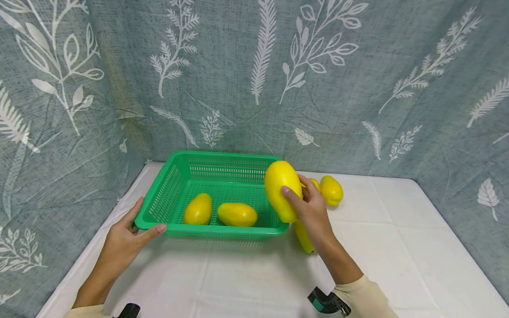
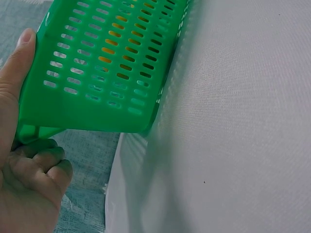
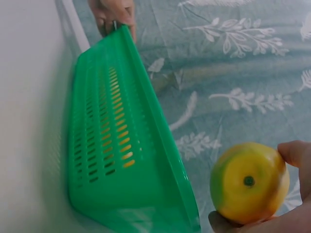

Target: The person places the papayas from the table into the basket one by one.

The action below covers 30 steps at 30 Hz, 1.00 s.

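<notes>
My left hand [image 1: 122, 244] grips the near left corner of a green plastic basket [image 1: 226, 231], thumb over the rim and the other fingers curled beneath it. A yellow mango [image 1: 280, 187] is in my right hand [image 1: 316, 216], held between thumb and fingers over the basket's right end. In the right wrist view that mango [image 3: 249, 180] shows a dark stem spot and a green patch, beside the basket's rim [image 3: 163, 126]. Two more mangoes lie inside the basket, one tilted upward [image 1: 198, 209] at left and one lying crosswise [image 1: 237, 214].
Beyond my right hand another yellow mango [image 1: 332, 191] rests on the white tablecloth [image 1: 381, 247], with one more partly hidden beside it. A further yellow fruit [image 1: 304, 237] lies by the basket's right end, under my right hand. A grey-green leaf-patterned curtain [image 1: 238, 88] hangs behind.
</notes>
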{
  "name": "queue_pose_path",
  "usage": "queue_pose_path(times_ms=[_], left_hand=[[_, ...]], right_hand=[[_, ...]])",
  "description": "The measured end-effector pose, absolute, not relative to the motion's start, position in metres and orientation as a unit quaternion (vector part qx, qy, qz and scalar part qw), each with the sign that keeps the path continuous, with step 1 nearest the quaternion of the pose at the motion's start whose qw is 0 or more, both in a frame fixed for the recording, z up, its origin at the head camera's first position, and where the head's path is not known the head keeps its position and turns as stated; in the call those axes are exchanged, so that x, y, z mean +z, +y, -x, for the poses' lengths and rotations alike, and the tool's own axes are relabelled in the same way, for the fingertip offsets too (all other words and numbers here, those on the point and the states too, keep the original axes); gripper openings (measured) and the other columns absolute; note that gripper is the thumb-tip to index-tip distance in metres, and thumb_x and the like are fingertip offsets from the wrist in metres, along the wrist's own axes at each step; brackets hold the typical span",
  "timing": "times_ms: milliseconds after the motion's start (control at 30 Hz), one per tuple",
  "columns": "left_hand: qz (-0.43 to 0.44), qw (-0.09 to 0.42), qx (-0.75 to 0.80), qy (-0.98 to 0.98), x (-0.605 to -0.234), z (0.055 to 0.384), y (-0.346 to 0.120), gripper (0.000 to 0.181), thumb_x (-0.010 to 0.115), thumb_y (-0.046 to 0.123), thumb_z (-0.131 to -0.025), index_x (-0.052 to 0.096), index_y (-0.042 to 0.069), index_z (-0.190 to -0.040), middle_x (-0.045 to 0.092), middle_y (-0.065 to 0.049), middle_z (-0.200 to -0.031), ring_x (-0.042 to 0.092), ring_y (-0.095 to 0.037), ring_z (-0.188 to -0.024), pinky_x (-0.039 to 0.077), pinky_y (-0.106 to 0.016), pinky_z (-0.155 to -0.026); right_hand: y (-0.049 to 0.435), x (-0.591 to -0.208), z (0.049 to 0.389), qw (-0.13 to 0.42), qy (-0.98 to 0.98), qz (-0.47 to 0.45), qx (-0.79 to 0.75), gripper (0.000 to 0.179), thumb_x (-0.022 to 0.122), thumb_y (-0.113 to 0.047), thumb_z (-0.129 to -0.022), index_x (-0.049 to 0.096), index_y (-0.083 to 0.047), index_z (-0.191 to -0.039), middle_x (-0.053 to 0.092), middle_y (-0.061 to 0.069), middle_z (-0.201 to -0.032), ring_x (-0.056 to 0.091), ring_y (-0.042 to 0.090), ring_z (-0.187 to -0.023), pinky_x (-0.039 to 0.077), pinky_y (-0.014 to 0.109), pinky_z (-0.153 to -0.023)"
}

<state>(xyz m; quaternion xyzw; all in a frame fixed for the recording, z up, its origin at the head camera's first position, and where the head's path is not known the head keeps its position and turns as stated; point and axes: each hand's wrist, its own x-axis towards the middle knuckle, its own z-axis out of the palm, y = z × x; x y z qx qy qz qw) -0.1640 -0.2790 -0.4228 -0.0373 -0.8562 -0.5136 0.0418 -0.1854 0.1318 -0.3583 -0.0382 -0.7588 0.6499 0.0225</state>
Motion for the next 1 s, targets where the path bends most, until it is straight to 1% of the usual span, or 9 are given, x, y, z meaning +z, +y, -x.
queue_pose_path(times_ms=[200, 233, 267, 300, 467, 500, 700, 867, 1000], left_hand=[[0.040, 0.049, -0.517, -0.853, -0.421, 0.164, -0.278, 0.098, 0.077, 0.025, -0.101, 0.010, 0.013, -0.171, 0.032, -0.029, -0.167, 0.045, 0.011, -0.132, 0.046, -0.001, -0.089], [0.039, 0.049, -0.517, -0.854, -0.421, 0.164, -0.278, 0.098, 0.077, 0.025, -0.101, 0.010, 0.013, -0.171, 0.032, -0.029, -0.167, 0.045, 0.012, -0.131, 0.046, -0.001, -0.088], [0.038, 0.047, -0.519, -0.853, -0.421, 0.164, -0.278, 0.098, 0.077, 0.025, -0.101, 0.010, 0.013, -0.171, 0.032, -0.029, -0.167, 0.047, 0.008, -0.134, 0.046, -0.001, -0.088], [0.038, 0.047, -0.519, -0.853, -0.421, 0.164, -0.278, 0.098, 0.077, 0.025, -0.101, 0.010, 0.013, -0.171, 0.032, -0.029, -0.167, 0.047, 0.007, -0.134, 0.046, -0.001, -0.088], [0.041, 0.045, -0.525, -0.849, -0.421, 0.164, -0.278, 0.098, 0.077, 0.024, -0.101, 0.009, 0.013, -0.171, 0.029, -0.028, -0.169, 0.046, 0.009, -0.134, 0.047, -0.002, -0.088], [0.041, 0.046, -0.524, -0.850, -0.421, 0.164, -0.278, 0.098, 0.077, 0.025, -0.101, 0.009, 0.014, -0.171, 0.030, -0.028, -0.168, 0.045, 0.014, -0.130, 0.047, -0.002, -0.088], [0.037, 0.042, -0.521, -0.851, -0.421, 0.165, -0.279, 0.098, 0.076, 0.026, -0.101, 0.008, 0.016, -0.171, 0.027, -0.026, -0.170, 0.045, 0.010, -0.134, 0.048, -0.002, -0.088], [0.038, 0.044, -0.518, -0.853, -0.422, 0.166, -0.279, 0.098, 0.077, 0.026, -0.101, 0.009, 0.015, -0.171, 0.029, -0.028, -0.169, 0.045, 0.015, -0.128, 0.048, -0.003, -0.087], [0.031, 0.042, -0.513, -0.857, -0.423, 0.166, -0.279, 0.098, 0.077, 0.028, -0.101, 0.010, 0.018, -0.171, 0.031, -0.027, -0.168, 0.044, 0.014, -0.130, 0.047, -0.001, -0.087]], right_hand=[[0.122, -0.359, 0.187, 0.019, -0.759, 0.026, 0.650, 0.071, 0.074, -0.050, -0.099, 0.044, -0.026, -0.158, 0.060, 0.009, -0.149, 0.062, 0.030, -0.124, 0.050, 0.047, -0.111], [0.121, -0.360, 0.187, 0.021, -0.759, 0.022, 0.651, 0.072, 0.074, -0.049, -0.099, 0.043, -0.025, -0.159, 0.059, 0.010, -0.150, 0.061, 0.030, -0.126, 0.050, 0.048, -0.112], [0.120, -0.360, 0.187, 0.022, -0.758, 0.020, 0.652, 0.073, 0.075, -0.047, -0.099, 0.042, -0.024, -0.160, 0.057, 0.010, -0.152, 0.060, 0.031, -0.130, 0.049, 0.049, -0.114], [0.119, -0.361, 0.187, 0.023, -0.757, 0.016, 0.653, 0.074, 0.075, -0.046, -0.099, 0.041, -0.023, -0.161, 0.055, 0.011, -0.154, 0.059, 0.031, -0.134, 0.048, 0.049, -0.115], [0.119, -0.365, 0.185, 0.037, -0.751, -0.008, 0.660, 0.077, 0.076, -0.041, -0.100, 0.038, -0.019, -0.163, 0.048, 0.012, -0.161, 0.048, 0.030, -0.148, 0.042, 0.050, -0.121], [0.119, -0.366, 0.185, 0.041, -0.749, -0.014, 0.661, 0.077, 0.076, -0.040, -0.100, 0.037, -0.019, -0.164, 0.048, 0.012, -0.162, 0.048, 0.029, -0.149, 0.042, 0.050, -0.121], [0.123, -0.369, 0.181, 0.056, -0.746, -0.030, 0.663, 0.074, 0.075, -0.035, -0.101, 0.038, -0.018, -0.163, 0.048, 0.011, -0.161, 0.048, 0.027, -0.148, 0.042, 0.047, -0.122], [0.127, -0.372, 0.179, 0.059, -0.752, -0.029, 0.656, 0.074, 0.075, -0.035, -0.101, 0.038, -0.018, -0.163, 0.047, 0.011, -0.161, 0.048, 0.027, -0.148, 0.041, 0.046, -0.122], [0.130, -0.375, 0.177, 0.065, -0.755, -0.025, 0.652, 0.074, 0.076, -0.035, -0.101, 0.039, -0.017, -0.162, 0.049, 0.007, -0.159, 0.048, 0.027, -0.148, 0.041, 0.045, -0.122]])
